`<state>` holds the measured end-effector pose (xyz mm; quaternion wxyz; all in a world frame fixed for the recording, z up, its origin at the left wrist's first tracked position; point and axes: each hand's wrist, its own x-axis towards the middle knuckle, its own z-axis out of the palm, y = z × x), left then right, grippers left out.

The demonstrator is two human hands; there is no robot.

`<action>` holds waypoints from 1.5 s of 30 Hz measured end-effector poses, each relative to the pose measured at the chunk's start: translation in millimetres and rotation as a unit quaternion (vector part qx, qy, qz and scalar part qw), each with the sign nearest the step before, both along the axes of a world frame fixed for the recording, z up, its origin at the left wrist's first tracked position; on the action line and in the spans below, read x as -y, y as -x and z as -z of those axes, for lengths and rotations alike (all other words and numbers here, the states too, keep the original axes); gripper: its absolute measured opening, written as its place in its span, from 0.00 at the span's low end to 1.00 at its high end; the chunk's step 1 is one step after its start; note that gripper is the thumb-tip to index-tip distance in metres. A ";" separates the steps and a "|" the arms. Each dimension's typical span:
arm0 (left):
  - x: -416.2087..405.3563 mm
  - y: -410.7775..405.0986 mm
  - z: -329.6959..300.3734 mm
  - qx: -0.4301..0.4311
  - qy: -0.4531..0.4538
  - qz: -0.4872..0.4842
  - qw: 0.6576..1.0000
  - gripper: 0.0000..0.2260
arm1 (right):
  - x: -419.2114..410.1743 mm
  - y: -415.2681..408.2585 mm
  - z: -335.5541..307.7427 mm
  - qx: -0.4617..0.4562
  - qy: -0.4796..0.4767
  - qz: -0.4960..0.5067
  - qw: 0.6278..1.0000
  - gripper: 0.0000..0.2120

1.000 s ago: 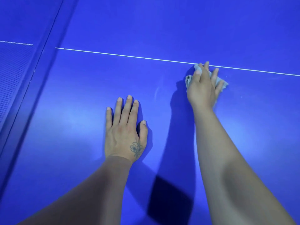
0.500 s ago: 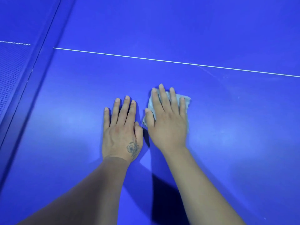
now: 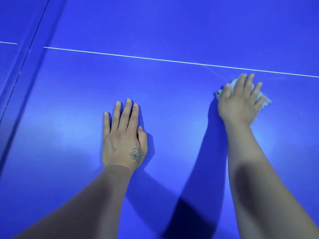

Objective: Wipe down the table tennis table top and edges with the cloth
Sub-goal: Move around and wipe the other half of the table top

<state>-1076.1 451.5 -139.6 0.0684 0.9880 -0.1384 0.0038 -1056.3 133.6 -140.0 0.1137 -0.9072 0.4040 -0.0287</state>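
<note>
Blue table tennis table top (image 3: 172, 23) fills the head view. Right hand (image 3: 239, 100) at about 2 o'clock in frame, palm down on a pale cloth (image 3: 265, 100), fingers spread and mostly straight, pressing it flat to the surface. Not curled round it as far as can be seen. The cloth is bunched under the palm; bits stick out at the hand's 9 o'clock by the thumb, between the fingers, and at its 3 o'clock past the little finger. The rest is hidden under the hand. Hand edges slightly blurred.

Thin white line (image 3: 138, 56) crosses the table from 9 o'clock toward 3 o'clock, dropping slightly to the right. Cloth and right fingertips (image 3: 243, 76) sit just below it, near but not touching. Faint streaks (image 3: 211, 70) on the surface at the hand's 11 o'clock, reaching the line.

Left hand (image 3: 123, 135) near frame centre, flat on the table, palm down, fingers straight and close together, thumb tucked alongside, holding nothing. Flower tattoo (image 3: 136, 154) on its back near the wrist. Well apart from the right hand and cloth. Both forearms bare, entering from 6 o'clock.

Net (image 3: 6, 62) at 9 o'clock, far left, with its darker band (image 3: 34, 54) running diagonally beside it. Short piece of white line (image 3: 8, 43) shows on the far side of the net. Dark arm shadows (image 3: 203, 161) lie between the forearms.
</note>
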 end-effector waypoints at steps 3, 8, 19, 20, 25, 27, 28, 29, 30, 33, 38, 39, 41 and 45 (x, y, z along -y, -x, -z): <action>0.0 -0.8 0.7 0.000 -0.004 -0.002 1.000 0.30 | 0.6 -41.9 -4.1 -0.020 -0.007 -0.036 0.999 0.34; 0.0 -0.9 1.2 0.005 0.006 0.001 1.000 0.30 | -40.5 -86.7 -5.7 -0.018 0.004 -0.184 0.983 0.33; -0.1 0.9 -1.8 0.002 0.027 0.000 1.000 0.30 | -116.6 44.5 4.9 0.078 0.021 -0.241 0.967 0.29; 0.0 0.9 -2.3 0.000 0.026 -0.001 1.000 0.30 | -112.1 58.5 4.6 0.090 0.000 -0.215 0.973 0.29; -0.8 -0.9 -3.7 -0.012 0.018 -0.003 1.000 0.30 | -82.4 55.1 -7.7 0.205 -0.125 -0.037 0.970 0.25; -1.5 -1.2 -3.1 -0.014 0.016 -0.003 1.000 0.30 | -64.7 33.9 -9.0 0.176 -0.095 0.000 0.980 0.25; -1.7 -1.3 -2.6 -0.014 0.015 -0.002 1.000 0.30 | -54.7 23.1 -7.7 0.146 -0.072 0.011 0.987 0.25; -1.9 -1.6 -2.2 -0.015 0.013 -0.001 1.000 0.30 | -44.3 12.6 -5.5 0.111 -0.050 0.021 0.992 0.25; -2.1 -1.9 -1.9 -0.016 0.010 0.001 1.000 0.30 | -34.1 3.4 -3.9 0.079 -0.031 0.030 0.996 0.25; -3.1 -2.7 -1.8 -0.020 0.006 0.004 1.000 0.30 | -8.8 -22.3 -1.2 0.020 0.005 0.059 0.998 0.28; -1.8 -1.6 -2.8 -0.029 -0.002 0.005 1.000 0.30 | 6.6 -69.0 -1.3 -0.001 0.009 0.034 0.999 0.32; -1.4 -1.4 -3.0 -0.031 -0.004 0.006 0.999 0.30 | 4.2 -80.4 -1.3 -0.004 0.009 0.012 1.000 0.33; -1.3 -1.2 -3.0 -0.036 -0.006 0.007 0.999 0.30 | -7.5 -106.4 -2.1 -0.009 0.010 -0.040 0.999 0.34; -0.6 -1.2 -3.3 -0.041 0.005 0.006 0.999 0.30 | -53.7 -164.2 -4.4 -0.019 0.015 -0.146 0.989 0.35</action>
